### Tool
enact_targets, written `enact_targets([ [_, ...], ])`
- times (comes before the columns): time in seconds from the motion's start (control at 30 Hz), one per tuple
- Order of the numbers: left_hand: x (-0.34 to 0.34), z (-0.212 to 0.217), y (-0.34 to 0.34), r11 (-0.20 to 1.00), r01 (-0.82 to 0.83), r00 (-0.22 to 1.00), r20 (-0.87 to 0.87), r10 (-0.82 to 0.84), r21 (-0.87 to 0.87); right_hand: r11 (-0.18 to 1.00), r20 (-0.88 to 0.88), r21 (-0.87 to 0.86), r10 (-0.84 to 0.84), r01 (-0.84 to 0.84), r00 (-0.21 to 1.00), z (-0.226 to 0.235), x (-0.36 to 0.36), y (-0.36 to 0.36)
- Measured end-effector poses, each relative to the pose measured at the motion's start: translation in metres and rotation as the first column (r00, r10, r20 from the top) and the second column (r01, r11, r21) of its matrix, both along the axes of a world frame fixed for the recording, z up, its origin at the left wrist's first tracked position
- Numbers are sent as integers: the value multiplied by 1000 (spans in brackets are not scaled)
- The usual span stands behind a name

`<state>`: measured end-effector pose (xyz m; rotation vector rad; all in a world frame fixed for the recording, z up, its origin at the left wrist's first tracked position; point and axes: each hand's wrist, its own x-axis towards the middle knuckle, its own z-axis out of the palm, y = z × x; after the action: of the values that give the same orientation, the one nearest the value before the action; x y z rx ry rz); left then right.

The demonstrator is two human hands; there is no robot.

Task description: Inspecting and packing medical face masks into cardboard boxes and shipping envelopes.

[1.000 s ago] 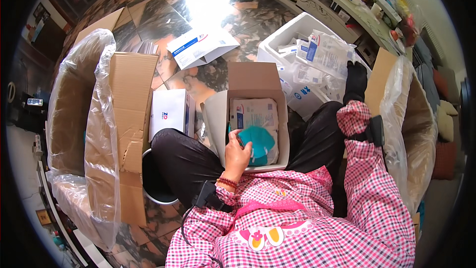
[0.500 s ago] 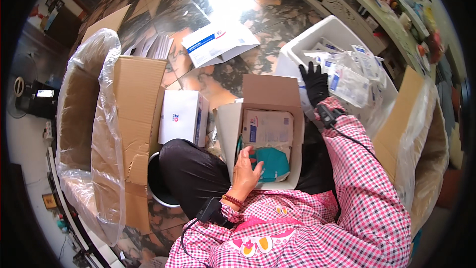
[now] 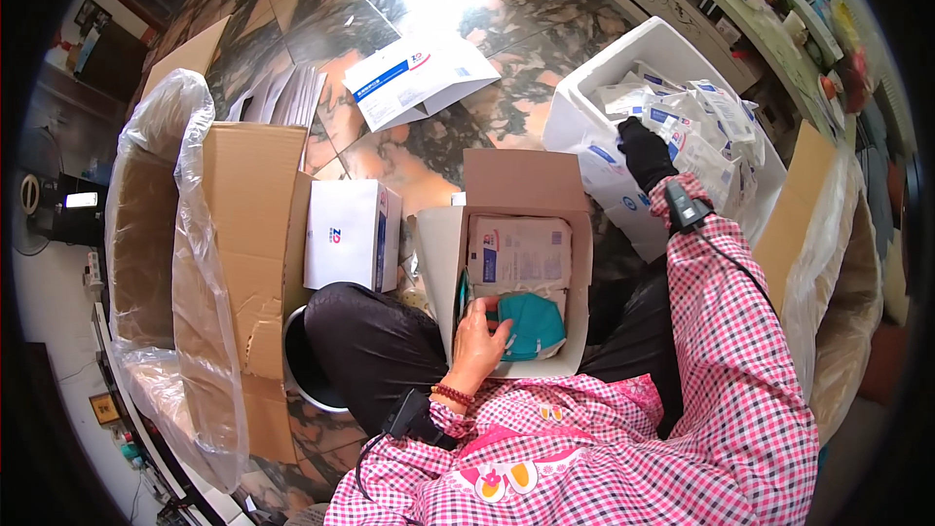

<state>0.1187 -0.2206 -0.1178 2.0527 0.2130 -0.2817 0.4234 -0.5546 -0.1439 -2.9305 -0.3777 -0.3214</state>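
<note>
A stack of folded teal face masks lies in the near part of an open carton between my legs. Behind it in the same carton is a flat white packet with blue print. My bare left hand reaches into the carton's left side, thumb and fingers apart, at the left edge of the masks. To the right, my right hand wears a black glove and has its fingers curled at the near left rim of a white foam box. Many white packets fill that box; the glove hides what its fingers hold.
A closed white box stands left of the carton, near a dark round bin. A tall plastic-lined cardboard box is at far left, another at far right. An opened white carton lies on the floor ahead.
My right hand has shifted right, and its spread fingers have curled by the packets. My left hand's fingers have bent slightly at the masks. The view has moved a little.
</note>
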Motion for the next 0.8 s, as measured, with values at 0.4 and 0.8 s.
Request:
enact_targets([
  [0.4, 0, -4, -2, 1000, 8, 999, -53, -9, -15, 817, 196, 16, -569, 577, 799, 63, 45, -187],
  [0.8, -2, -16, -2, 1000, 7, 986, -169, -4, 16, 751, 75, -238, -618, 616, 783, 80, 5, -31],
])
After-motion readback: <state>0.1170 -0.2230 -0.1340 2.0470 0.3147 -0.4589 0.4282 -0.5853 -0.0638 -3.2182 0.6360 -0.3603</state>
